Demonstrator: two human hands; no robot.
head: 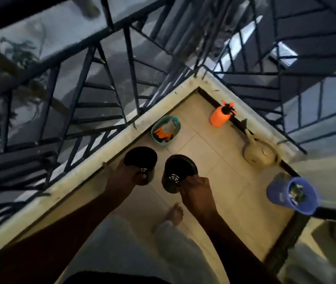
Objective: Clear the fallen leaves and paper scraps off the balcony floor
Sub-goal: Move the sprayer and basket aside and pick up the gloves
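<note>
The left hand (pixel 126 178) grips the left pot (pixel 140 157), the right hand (pixel 195 189) grips the right pot (pixel 178 168), mouths tipped away; at right, the blue bin (pixel 277 193) holds scraps (pixel 295 194).

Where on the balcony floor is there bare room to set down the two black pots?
The middle tiles are bare, bordered by the green basket, the orange spray bottle and the watering can. Another bare patch lies between the foot and the blue bucket. Along the right wall it is crowded: bottle, can and bucket stand in a row.
</note>
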